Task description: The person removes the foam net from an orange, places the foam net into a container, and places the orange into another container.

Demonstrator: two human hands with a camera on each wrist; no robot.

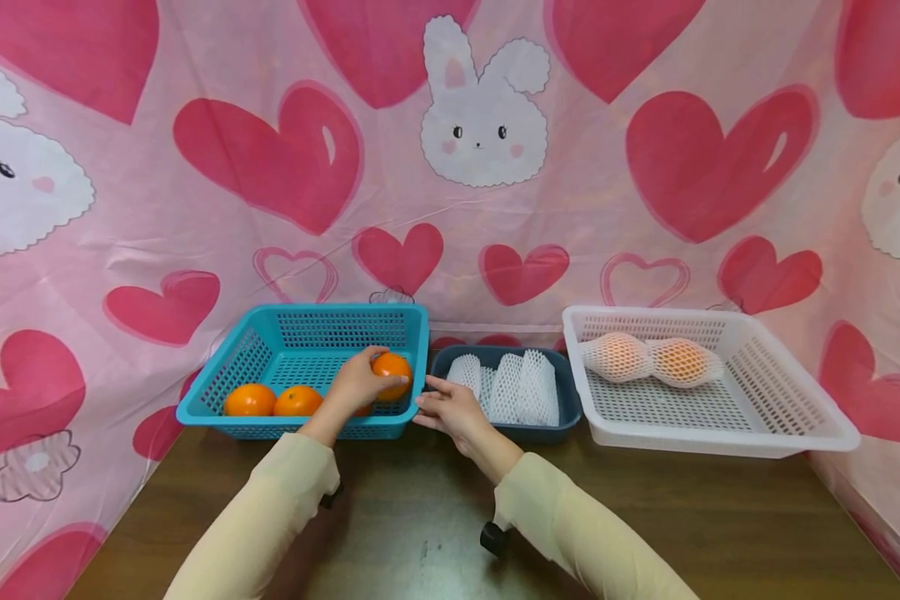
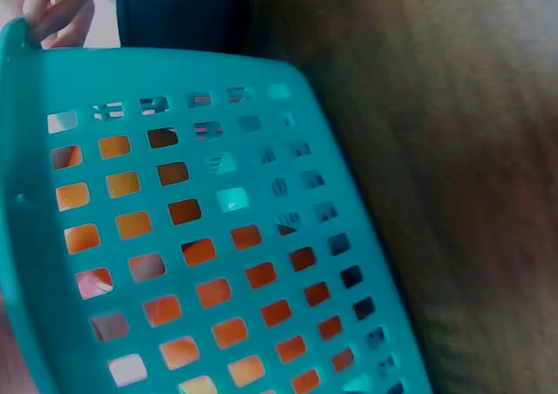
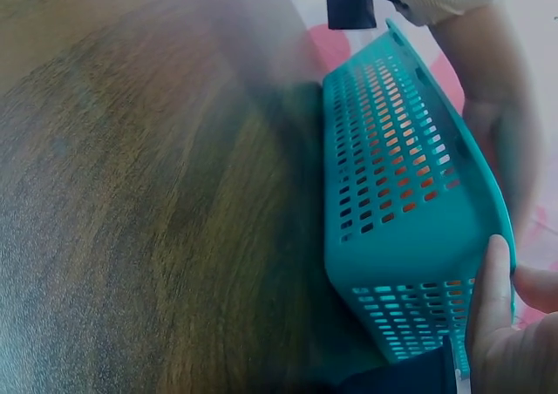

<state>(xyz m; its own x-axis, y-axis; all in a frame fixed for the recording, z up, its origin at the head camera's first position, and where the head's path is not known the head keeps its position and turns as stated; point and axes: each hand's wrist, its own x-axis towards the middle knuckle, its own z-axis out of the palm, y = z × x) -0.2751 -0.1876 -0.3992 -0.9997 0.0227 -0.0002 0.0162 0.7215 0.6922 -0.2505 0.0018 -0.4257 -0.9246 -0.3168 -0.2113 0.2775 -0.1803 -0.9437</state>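
In the head view my left hand [image 1: 354, 387] reaches into the teal basket [image 1: 232, 354] and grips an orange [image 1: 392, 375] near its right end. Two more oranges sit along the front wall, one at the left [image 1: 250, 400] and one beside it [image 1: 297, 402]; another is mostly hidden beneath my left hand. My right hand [image 1: 453, 410] holds the basket's right rim, its fingers on either side of the edge in the right wrist view. Through the wall holes in the left wrist view, orange fruit [image 2: 231, 333] shows, while the left hand itself is mostly hidden.
A dark blue tray [image 1: 570, 400] with several white foam net sleeves [image 1: 506, 390] stands right of the teal basket. Further right, a white basket [image 1: 783, 417] contains two oranges in foam nets [image 1: 681, 362]. All stand on a brown wooden table [image 1: 412, 533] against a pink heart-patterned cloth.
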